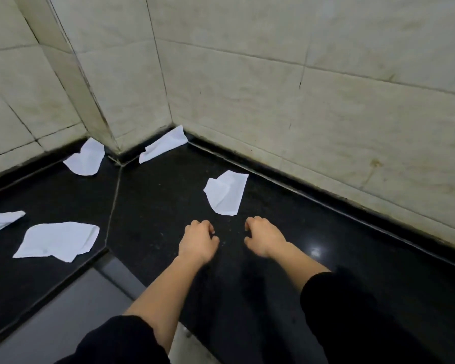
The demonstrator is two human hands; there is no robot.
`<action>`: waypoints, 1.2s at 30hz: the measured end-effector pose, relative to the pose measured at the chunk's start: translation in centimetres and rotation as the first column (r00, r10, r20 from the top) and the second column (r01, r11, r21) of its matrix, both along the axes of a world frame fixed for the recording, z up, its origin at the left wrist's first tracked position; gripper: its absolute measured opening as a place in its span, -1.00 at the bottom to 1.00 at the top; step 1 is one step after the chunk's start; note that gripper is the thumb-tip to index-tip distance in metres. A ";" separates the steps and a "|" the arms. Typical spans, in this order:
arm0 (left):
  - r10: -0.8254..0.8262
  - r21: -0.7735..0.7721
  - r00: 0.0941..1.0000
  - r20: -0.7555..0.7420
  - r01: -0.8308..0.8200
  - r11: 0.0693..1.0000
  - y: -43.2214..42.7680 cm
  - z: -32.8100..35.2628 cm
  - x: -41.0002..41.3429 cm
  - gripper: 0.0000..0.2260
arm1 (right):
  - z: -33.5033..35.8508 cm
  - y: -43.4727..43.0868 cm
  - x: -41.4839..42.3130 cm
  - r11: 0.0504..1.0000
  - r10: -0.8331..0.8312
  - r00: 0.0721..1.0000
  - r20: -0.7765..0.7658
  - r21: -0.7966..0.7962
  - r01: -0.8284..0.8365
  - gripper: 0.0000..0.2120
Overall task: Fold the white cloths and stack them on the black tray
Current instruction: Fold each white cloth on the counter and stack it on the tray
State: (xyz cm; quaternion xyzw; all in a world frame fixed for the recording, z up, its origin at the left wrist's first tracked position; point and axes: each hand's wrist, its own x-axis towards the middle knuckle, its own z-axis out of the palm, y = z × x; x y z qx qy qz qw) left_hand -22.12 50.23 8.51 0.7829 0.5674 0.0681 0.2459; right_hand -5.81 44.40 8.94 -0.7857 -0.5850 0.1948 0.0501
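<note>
Black polished surface point(155, 206), beige tiled walls point(326, 88) behind. Left edge: cut-off cloth point(0, 222), lying loose. Just right of it, flat cloth point(58, 240). Farther back, pillar cloth point(86, 160) at the pillar foot; corner cloth point(163, 148) against the far wall corner. Centre, near: left hand point(199, 241), fingers loosely curled, empty. Crumpled cloth point(226, 193) just beyond both hands. Right hand point(264, 237) likewise loosely curled, holding nothing

No writing, label or number is legible on the cloths point(225, 191), tiles point(352, 101) or counter point(155, 206)
</note>
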 end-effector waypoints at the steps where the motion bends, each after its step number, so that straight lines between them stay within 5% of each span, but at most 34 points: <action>1: -0.008 -0.012 1.000 -0.006 0.007 1.000 1.2 -0.3 0.0 -0.81 | -0.6 1.2 0.2 1.000 -0.005 1.000 -0.011 -0.013 0.005 -0.77; 9: -0.136 -0.056 0.990 -0.036 0.134 0.989 11.1 -3.2 0.7 -0.73 | -3.9 9.4 0.3 0.993 -0.078 0.996 -0.039 -0.088 0.074 -0.73; 14: -0.307 0.007 0.947 -0.095 0.309 0.951 14.8 -4.9 1.7 -0.62 | -6.4 11.6 -0.5 0.994 -0.079 0.994 0.071 -0.073 0.084 -0.62; 22: -0.723 0.038 0.631 -0.282 0.760 0.649 20.6 -8.7 3.5 -0.59 | -9.0 14.7 -1.4 0.997 -0.027 0.964 0.264 -0.061 0.044 -0.68; 26: -0.762 0.078 0.555 -0.333 0.822 0.565 22.0 -8.8 4.1 -0.68 | -9.1 15.9 -1.0 0.995 0.098 0.909 0.405 -0.053 -0.084 -0.53; 31: -0.754 0.107 0.477 -0.451 0.868 0.485 23.1 -8.4 4.2 -0.72 | -9.1 16.7 -1.3 0.980 0.200 0.839 0.506 -0.106 -0.170 -0.67; 36: -0.704 0.114 0.537 -0.464 0.825 0.554 24.1 -8.0 4.0 -0.74 | -9.0 17.3 -1.6 1.000 -0.017 0.917 0.398 -0.006 0.021 -0.72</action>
